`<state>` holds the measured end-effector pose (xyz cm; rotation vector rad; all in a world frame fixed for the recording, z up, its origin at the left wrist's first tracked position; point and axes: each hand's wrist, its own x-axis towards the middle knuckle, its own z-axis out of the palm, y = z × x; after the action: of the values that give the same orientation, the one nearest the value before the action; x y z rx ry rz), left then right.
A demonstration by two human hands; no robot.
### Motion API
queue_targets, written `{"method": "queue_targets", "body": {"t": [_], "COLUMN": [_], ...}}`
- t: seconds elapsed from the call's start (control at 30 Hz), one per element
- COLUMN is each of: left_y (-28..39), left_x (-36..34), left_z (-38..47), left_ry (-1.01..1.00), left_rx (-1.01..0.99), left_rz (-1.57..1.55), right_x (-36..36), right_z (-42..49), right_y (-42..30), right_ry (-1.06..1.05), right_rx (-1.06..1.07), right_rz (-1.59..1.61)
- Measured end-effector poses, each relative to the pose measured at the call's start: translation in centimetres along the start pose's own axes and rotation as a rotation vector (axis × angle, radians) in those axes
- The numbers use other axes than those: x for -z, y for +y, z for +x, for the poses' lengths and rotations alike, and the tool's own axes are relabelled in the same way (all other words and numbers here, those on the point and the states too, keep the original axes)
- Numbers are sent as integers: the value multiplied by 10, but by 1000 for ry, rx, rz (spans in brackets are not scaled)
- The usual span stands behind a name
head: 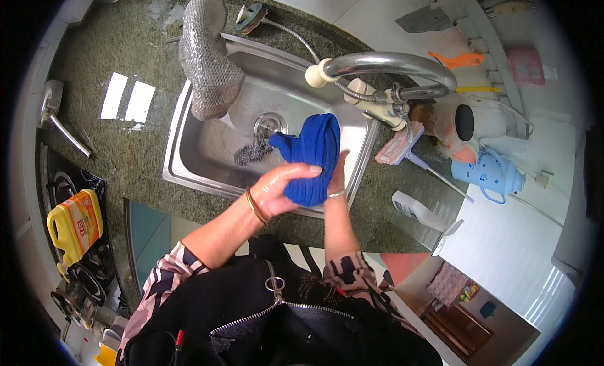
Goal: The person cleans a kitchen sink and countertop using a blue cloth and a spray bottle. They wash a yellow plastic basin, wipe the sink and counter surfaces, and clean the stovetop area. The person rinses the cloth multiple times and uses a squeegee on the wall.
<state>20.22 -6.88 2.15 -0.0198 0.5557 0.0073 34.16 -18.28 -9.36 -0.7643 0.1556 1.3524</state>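
A folded blue cloth is held above the right part of the stainless steel sink. My left hand, with a gold bangle at the wrist, grips it with the thumb laid across the front. On the other side of the cloth is my right hand, mostly hidden behind it, wearing a silvery bangle. One end of the cloth hangs to the left, close to the drain strainer. A dark grey scouring pad lies on the sink floor beside the strainer. Both hands look wet.
A silvery bubble-wrapped bundle overhangs the sink's left rim. The curved faucet arches over the back right. Right of the sink are a squeegee, a white bottle and a blue thermos. A yellow jug stands by the stove.
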Motion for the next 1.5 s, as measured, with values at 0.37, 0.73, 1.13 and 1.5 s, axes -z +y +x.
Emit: {"method": "queue_targets", "body": {"t": [0.37,0.73,1.13,1.5], "left_y": [-13,1,-23,-25], "left_x": [16,71,10,5], "left_z": [-10,75,-4,-33], "left_ry": [-288,819,-324,-328], "left_rx": [90,-285,73,148], "left_rz": [-214,1835,-363,-281], "right_x": [-99,-60,-55,-120], "right_z": [24,108,16,-18], "right_y": [-16,14,-15,-8], "right_ry": [-223,606,92,-425], "right_rx": [131,135,124,149], "right_rz": [-124,-1762,3,165]}}
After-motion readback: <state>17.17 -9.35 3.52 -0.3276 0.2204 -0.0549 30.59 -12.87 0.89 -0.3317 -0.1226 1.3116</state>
